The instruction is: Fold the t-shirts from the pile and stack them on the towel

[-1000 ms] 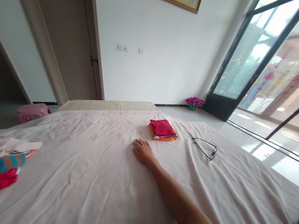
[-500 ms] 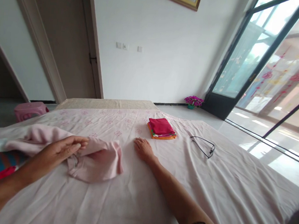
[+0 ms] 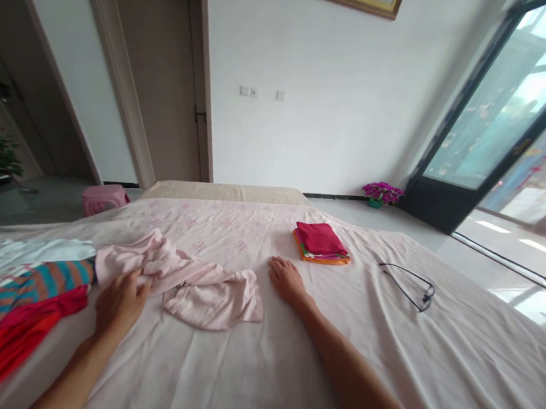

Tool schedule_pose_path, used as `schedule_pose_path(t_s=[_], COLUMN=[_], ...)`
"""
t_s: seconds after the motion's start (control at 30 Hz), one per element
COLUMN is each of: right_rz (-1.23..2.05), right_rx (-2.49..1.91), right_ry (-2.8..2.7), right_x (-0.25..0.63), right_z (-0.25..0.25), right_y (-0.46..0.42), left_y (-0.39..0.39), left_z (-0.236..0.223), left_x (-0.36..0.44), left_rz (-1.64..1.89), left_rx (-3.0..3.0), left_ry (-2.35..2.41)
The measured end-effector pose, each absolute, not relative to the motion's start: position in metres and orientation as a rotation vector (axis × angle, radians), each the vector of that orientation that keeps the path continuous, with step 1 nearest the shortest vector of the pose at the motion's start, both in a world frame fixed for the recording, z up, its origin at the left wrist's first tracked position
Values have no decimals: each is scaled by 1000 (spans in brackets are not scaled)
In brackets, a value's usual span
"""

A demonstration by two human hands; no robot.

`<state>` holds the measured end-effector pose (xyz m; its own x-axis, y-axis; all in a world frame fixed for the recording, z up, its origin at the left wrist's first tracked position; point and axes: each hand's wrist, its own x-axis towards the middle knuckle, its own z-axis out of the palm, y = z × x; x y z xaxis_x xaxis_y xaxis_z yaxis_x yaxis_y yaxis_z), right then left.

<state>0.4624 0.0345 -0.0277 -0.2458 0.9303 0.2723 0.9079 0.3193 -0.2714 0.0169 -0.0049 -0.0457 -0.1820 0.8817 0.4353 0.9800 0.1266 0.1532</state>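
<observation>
A pink garment (image 3: 213,297), possibly a top, lies crumpled on the pale bed sheet (image 3: 221,377). My left hand (image 3: 121,300) is at its near edge on the left, fingers bent and closed on the fabric; the fingertips are partly hidden. To the right of the garment, my right hand (image 3: 288,281) rests flat on the sheet, palm down and holding nothing. Just beyond it sits a neat stack of folded cloth (image 3: 322,241), dark red on top with orange beneath.
Loose clothes lie at the left: a red garment (image 3: 11,348), a striped garment (image 3: 39,287) and white clothing (image 3: 37,252). Black-framed glasses (image 3: 424,298) rest on the sheet at the right. A pink stool (image 3: 106,197) stands beyond the bed.
The view has turned left, so more loose clothes show. My left hand has drawn back from over the pink garment to its near left edge. The garment lies flatter; my right hand stays flat.
</observation>
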Motion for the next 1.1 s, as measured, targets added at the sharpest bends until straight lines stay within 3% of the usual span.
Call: schedule_pose_path(t_s=[0.33,0.67,0.8,0.93,1.1], right_rz=[19,305,562,900,821], right_rx=[-1552,-1491,-1483,-1262,-1020], right_ry=[-2261,-2308,-2028,-1416,-1118], right_x=[462,416,384,384,427], right_z=[-28,-17,-13,10,63], right_y=[29,7,1,8,24], left_y=[-16,-17,-19,-22,-27], left_z=[-51,-49,-44,-33,10], left_x=[12,5,7,4,-4], left_rz=[-740,-732,-751,-993,-1385], left_rx=[-2035,-2125,-1934,-1779,-1913], left_ry=[-2028,-2005,-2045,-2115,-2044])
